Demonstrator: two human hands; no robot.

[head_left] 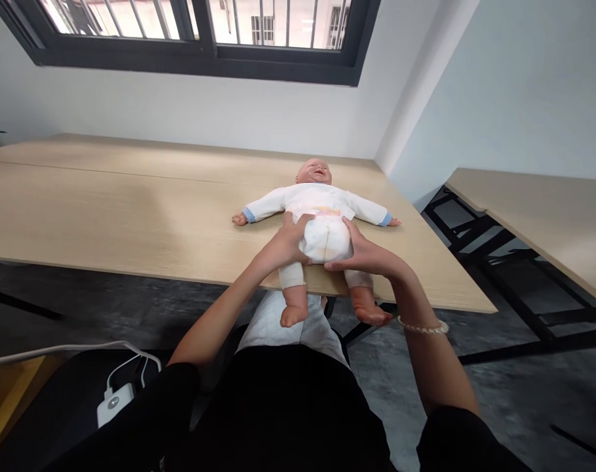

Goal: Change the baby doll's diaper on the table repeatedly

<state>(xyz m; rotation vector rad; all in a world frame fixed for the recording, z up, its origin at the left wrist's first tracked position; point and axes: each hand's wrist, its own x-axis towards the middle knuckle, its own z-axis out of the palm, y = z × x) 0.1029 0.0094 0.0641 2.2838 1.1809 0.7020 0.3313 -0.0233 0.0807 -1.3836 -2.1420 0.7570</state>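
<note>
Baby doll (320, 196) lay face-up at the bench (130, 216) edge, legs overhanging, with left hand (284, 244) and right hand (365, 252) clasping its padded diaper (326, 239) at the hips, fingers (337, 266) curled snugly around it; likely light, stiff-limbed, best gripped there.

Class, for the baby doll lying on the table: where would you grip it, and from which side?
Probably at the hips, either side of the diaper, from the near table edge, where the left hand and right hand sit. The doll lies on its back, legs overhanging that edge.
</note>
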